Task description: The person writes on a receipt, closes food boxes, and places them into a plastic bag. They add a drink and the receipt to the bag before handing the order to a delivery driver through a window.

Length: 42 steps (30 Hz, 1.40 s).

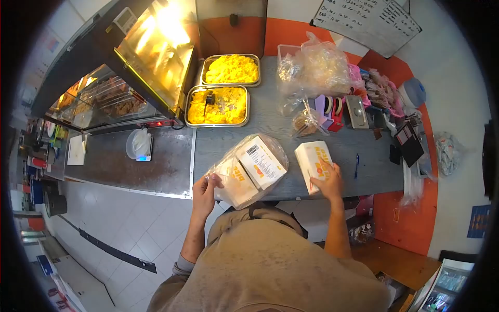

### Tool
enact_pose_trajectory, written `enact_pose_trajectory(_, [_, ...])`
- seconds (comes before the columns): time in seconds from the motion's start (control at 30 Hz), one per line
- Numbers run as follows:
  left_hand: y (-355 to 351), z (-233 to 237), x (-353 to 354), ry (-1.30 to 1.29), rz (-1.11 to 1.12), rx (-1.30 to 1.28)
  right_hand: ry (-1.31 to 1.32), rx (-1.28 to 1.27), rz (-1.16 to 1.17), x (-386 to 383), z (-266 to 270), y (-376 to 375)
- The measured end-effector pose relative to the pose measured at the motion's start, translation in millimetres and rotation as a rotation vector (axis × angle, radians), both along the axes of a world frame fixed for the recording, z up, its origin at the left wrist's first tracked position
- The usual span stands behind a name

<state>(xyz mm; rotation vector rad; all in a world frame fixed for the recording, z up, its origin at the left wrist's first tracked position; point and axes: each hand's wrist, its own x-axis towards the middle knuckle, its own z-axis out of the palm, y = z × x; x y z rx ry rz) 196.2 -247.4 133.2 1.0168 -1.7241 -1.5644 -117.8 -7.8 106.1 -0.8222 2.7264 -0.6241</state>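
Observation:
A clear plastic bag (280, 151) lies on the counter in front of me with two white food boxes inside. The nearer-left box (234, 183) shows orange print, and the other box (262, 162) has a printed receipt on top. My left hand (206, 193) pinches the bag's left edge between thumb and fingers. To the right of the bag is a third white box (312, 156) with orange lettering. My right hand (328, 182) is closed around its near right part, with the fingers across the print.
Two steel trays of yellow food (228, 70) stand behind the bag, beside a lit glass warming cabinet (109, 99). A scale with a tub (139, 144) sits to the left. Tape dispensers (332, 114), plastic bags (325, 62) and a blue pen (357, 165) are on the right.

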Motion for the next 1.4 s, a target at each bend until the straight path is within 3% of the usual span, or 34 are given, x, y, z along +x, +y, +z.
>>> enact_pose_trajectory(0.03, [2.4,0.1,2.3,-0.01,0.006,0.004,-0.031,-0.092,0.156,8.3,22.2,1.8])
enact_pose_trajectory(0.07, [5.8,0.8,3.5,-0.036,0.0,0.021,-0.041,-0.089,0.158,15.1,37.6,-3.5])
enact_pose_trajectory(0.13, [12.6,7.1,4.1,-0.103,-0.016,0.021,-0.149,-0.129,0.53,30.9,69.7,-32.5])
enact_pose_trajectory(0.17, [18.2,10.8,3.0,-0.107,-0.019,0.019,-0.096,0.011,0.657,48.0,96.5,-56.7])
enact_pose_trajectory(0.23, [32.8,15.4,1.2,-0.146,-0.09,-0.131,-0.052,0.156,0.901,72.2,94.0,-100.4])
enact_pose_trajectory(0.27, [38.2,16.0,0.9,-0.135,-0.111,-0.112,0.068,0.066,1.009,85.1,72.6,-117.9])
enact_pose_trajectory(0.3, [42.6,16.8,0.3,-0.137,-0.114,-0.117,0.03,0.126,1.119,97.8,55.8,-140.0])
enact_pose_trajectory(0.33, [46.3,18.0,-0.4,-0.156,-0.159,-0.117,-0.034,0.31,1.15,111.8,67.8,-161.2])
enact_pose_trajectory(0.4, [56.8,22.1,1.0,-0.134,-0.242,-0.085,0.288,0.287,1.119,140.3,-8.8,-176.6])
enact_pose_trajectory(0.43, [61.0,21.2,-0.4,-0.129,-0.248,-0.095,0.296,0.283,1.11,155.0,-20.2,-178.4])
enact_pose_trajectory(0.5, [73.0,16.9,0.9,0.088,-0.187,0.188,0.438,-0.104,0.668,181.1,-39.9,-174.6])
enact_pose_trajectory(0.53, [73.4,11.2,10.3,0.07,-0.19,0.267,0.43,-0.1,0.672,182.3,-53.8,-177.3])
enact_pose_trajectory(0.6, [69.3,9.6,11.4,0.111,-0.129,0.268,0.242,0.105,0.912,182.7,-75.3,-180.3])
enact_pose_trajectory(0.7, [50.9,7.7,8.7,0.118,-0.038,0.199,0.135,0.033,1.112,153.7,-55.0,-170.5])
enact_pose_trajectory(0.73, [43.8,19.0,1.2,0.208,0.124,0.231,-0.117,0.365,1.002,137.4,-4.1,-174.0])
enact_pose_trajectory(0.77, [38.4,25.3,-5.2,0.297,0.288,0.264,-0.216,0.114,0.76,117.0,-2.9,-167.1])
enact_pose_trajectory(0.8, [30.4,20.7,-6.5,0.294,0.296,0.265,-0.31,-0.127,0.51,92.8,-4.4,-154.2])
enact_pose_trajectory(0.87, [18.4,-3.4,0.9,0.309,0.377,0.428,0.163,-0.386,0.21,48.4,-33.7,-134.3])
enact_pose_trajectory(0.93, [25.0,-25.2,9.1,0.192,0.36,0.458,-0.603,-0.255,0.315,9.6,-96.3,-109.8])
enact_pose_trajectory(0.97, [25.1,-34.5,9.1,0.093,0.33,0.481,-0.607,-0.259,0.32,2.0,-111.5,-100.7])
enact_pose_trajectory(1.03, [47.3,-32.6,17.7,0.135,0.32,0.52,-0.772,-0.406,0.32,-1.7,-127.4,-84.3])
enact_pose_trajectory(1.1, [75.6,-5.2,27.4,0.137,0.1,0.809,-0.881,-0.439,0.205,13.8,-65.3,-69.5])
enact_pose_trajectory(1.17, [93.2,-3.1,38.7,0.247,0.071,0.917,-1.0,-0.421,0.091,18.7,-51.0,-58.1])
enact_pose_trajectory(1.2, [95.7,-1.6,43.2,0.353,0.032,1.026,-0.961,-0.269,-0.017,18.5,-54.3,-55.9])
enact_pose_trajectory(1.23, [93.1,-0.5,48.3,0.349,0.035,1.023,-0.967,-0.27,-0.016,15.9,-57.5,-58.8])
enact_pose_trajectory(1.3, [82.0,17.5,43.5,0.567,0.248,0.77,-1.139,-0.115,0.106,3.8,-66.2,-70.1])
enact_pose_trajectory(1.33, [65.6,40.4,23.4,0.497,0.388,0.63,-1.393,-0.438,0.141,0.8,-89.9,-75.7])
enact_pose_trajectory(1.37, [40.5,59.5,-0.2,0.422,0.527,0.489,-1.459,-0.661,0.063,4.7,-69.9,-94.6])
enact_pose_trajectory(1.4, [0.6,40.1,10.8,0.546,0.321,0.359,-1.518,-0.884,-0.024,6.7,-46.7,-119.8])
